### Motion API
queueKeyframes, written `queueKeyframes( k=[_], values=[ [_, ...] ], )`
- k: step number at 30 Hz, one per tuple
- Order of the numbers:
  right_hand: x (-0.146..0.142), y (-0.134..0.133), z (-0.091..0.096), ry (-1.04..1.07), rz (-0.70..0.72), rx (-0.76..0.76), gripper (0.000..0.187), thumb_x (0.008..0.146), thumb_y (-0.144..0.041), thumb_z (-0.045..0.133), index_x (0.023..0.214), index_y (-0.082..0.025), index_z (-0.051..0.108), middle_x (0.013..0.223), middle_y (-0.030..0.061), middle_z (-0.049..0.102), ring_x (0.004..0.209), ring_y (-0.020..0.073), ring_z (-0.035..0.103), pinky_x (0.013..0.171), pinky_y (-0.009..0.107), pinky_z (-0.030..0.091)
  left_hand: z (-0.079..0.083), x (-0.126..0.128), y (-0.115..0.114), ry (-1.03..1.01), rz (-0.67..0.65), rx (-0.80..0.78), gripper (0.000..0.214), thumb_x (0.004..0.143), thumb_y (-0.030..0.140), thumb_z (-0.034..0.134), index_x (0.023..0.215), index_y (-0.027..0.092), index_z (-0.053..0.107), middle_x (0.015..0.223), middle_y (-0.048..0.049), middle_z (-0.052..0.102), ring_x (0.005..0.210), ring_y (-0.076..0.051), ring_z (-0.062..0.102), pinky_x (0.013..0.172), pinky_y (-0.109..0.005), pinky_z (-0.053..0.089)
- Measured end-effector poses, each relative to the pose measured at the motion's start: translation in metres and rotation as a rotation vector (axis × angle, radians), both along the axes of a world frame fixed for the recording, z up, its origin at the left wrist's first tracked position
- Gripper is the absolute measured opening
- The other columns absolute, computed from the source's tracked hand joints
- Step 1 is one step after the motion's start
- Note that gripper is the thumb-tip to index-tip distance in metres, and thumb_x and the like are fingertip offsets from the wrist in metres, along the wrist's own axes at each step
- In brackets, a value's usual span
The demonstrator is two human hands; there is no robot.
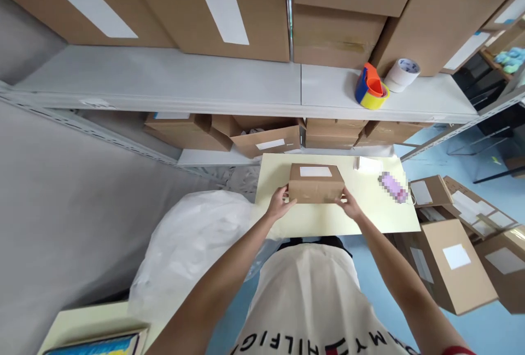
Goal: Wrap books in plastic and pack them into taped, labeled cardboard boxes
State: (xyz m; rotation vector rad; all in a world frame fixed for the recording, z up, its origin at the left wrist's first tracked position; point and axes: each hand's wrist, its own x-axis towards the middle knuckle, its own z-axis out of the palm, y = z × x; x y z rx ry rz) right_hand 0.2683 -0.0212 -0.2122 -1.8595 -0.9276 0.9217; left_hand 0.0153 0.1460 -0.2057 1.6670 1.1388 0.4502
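A closed cardboard box [316, 190] with a white label on its top is on or just above the pale yellow table [303, 221]; I cannot tell whether it touches the surface. At the box's left end is my left hand [280, 203], fingers round the side and thumb along the near lower edge. My right hand [349, 204] grips the opposite end in much the same way, thumb at the lower corner. Some fingertips are hidden behind the box.
White papers [369, 165] and a blurred-out purple item [394, 187] lie on the table's right. A large plastic bag [192, 245] bulges on the left. Labelled boxes [455, 262] are piled on the right floor. The shelf ahead [197, 79] bears boxes, a tape dispenser [371, 88] and tape rolls [402, 74].
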Motion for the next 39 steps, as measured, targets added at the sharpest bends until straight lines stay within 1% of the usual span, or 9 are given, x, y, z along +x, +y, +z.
queueKeyframes(
  k=[3, 6, 14, 18, 23, 27, 31, 35, 39],
  values=[
    [0.012, -0.018, 0.031, 0.015, -0.050, -0.013, 0.067, 0.087, -0.059, 0.053, 0.144, -0.025, 0.051, 0.115, 0.0087, 0.070, 0.095, 0.0251, 0.066, 0.088, 0.044, 0.056, 0.018, 0.008, -0.004, -0.035, -0.065, 0.148, 0.030, 0.072, 0.039, 0.070, 0.095, 0.019, 0.070, 0.084, -0.0022, 0.059, 0.070, -0.015, 0.058, 0.071, -0.030, 0.052],
    [0.015, -0.032, 0.047, 0.053, -0.077, -0.020, 0.071, 0.089, -0.068, 0.044, 0.140, -0.021, 0.055, 0.118, 0.0104, 0.071, 0.105, 0.0288, 0.066, 0.089, 0.043, 0.056, 0.027, 0.021, -0.013, -0.016, -0.123, 0.197, 0.027, 0.076, 0.046, 0.067, 0.072, 0.020, 0.066, 0.068, 0.0010, 0.049, 0.067, -0.016, 0.054, 0.067, -0.029, 0.050],
    [0.029, -0.052, 0.046, 0.040, -0.309, -0.052, 0.082, 0.085, -0.077, 0.040, 0.137, -0.015, 0.054, 0.139, 0.0177, 0.059, 0.125, 0.0317, 0.057, 0.101, 0.046, 0.049, 0.031, 0.054, -0.038, -0.012, -0.073, 0.146, 0.034, 0.082, 0.050, 0.058, 0.066, 0.020, 0.061, 0.066, 0.0009, 0.051, 0.069, -0.016, 0.056, 0.069, -0.028, 0.048],
    [0.049, -0.043, 0.040, 0.001, -0.339, -0.096, 0.072, 0.084, -0.074, 0.045, 0.123, -0.015, 0.060, 0.112, 0.0152, 0.067, 0.098, 0.0273, 0.064, 0.083, 0.044, 0.056, 0.032, 0.070, -0.048, 0.113, 0.004, 0.082, 0.036, 0.081, 0.051, 0.061, 0.063, 0.021, 0.057, 0.066, 0.0002, 0.054, 0.067, -0.016, 0.057, 0.069, -0.029, 0.048],
    [0.058, -0.035, 0.025, -0.046, -0.285, -0.090, 0.052, 0.072, -0.063, 0.065, 0.101, -0.020, 0.056, 0.087, 0.0040, 0.059, 0.074, 0.0195, 0.055, 0.067, 0.037, 0.052, 0.022, 0.087, -0.073, 0.316, 0.181, -0.079, 0.035, 0.072, 0.047, 0.073, 0.089, 0.019, 0.058, 0.086, -0.0047, 0.064, 0.081, -0.022, 0.064, 0.075, -0.035, 0.053],
    [0.064, -0.035, 0.017, -0.001, -0.175, -0.078, 0.055, 0.075, -0.061, 0.064, 0.109, -0.021, 0.052, 0.097, 0.0067, 0.060, 0.076, 0.0192, 0.056, 0.064, 0.035, 0.053, 0.023, 0.097, -0.086, 0.289, 0.212, 0.180, 0.060, 0.071, 0.032, 0.074, 0.123, 0.016, 0.048, 0.122, -0.0159, 0.056, 0.117, -0.031, 0.057, 0.100, -0.046, 0.048],
    [0.101, -0.029, 0.013, -0.129, -0.044, -0.039, 0.063, 0.083, -0.064, 0.056, 0.126, -0.018, 0.052, 0.119, 0.0166, 0.062, 0.102, 0.0283, 0.061, 0.084, 0.046, 0.055, 0.042, 0.117, -0.080, 0.308, 0.045, 0.399, 0.069, 0.071, 0.015, 0.067, 0.135, 0.016, 0.042, 0.139, -0.0204, 0.045, 0.137, -0.037, 0.041, 0.114, -0.055, 0.035],
    [0.161, -0.014, -0.003, -0.469, -0.069, -0.109, 0.062, 0.093, -0.057, 0.041, 0.137, -0.013, 0.050, 0.144, 0.0243, 0.050, 0.138, 0.0387, 0.041, 0.109, 0.061, 0.036, 0.057, 0.157, -0.056, 0.308, -0.083, 0.416, 0.053, 0.076, 0.015, 0.063, 0.128, 0.021, 0.052, 0.141, -0.0168, 0.047, 0.138, -0.035, 0.042, 0.114, -0.055, 0.036],
    [0.193, 0.005, -0.028, -0.611, 0.050, -0.297, 0.062, 0.094, -0.042, 0.041, 0.146, -0.007, 0.040, 0.157, 0.0253, 0.036, 0.149, 0.0415, 0.024, 0.114, 0.067, 0.021, 0.041, 0.219, -0.016, 0.248, -0.209, 0.270, 0.031, 0.084, 0.027, 0.064, 0.115, 0.021, 0.061, 0.123, -0.0117, 0.062, 0.122, -0.028, 0.057, 0.108, -0.044, 0.044]
  ],
)
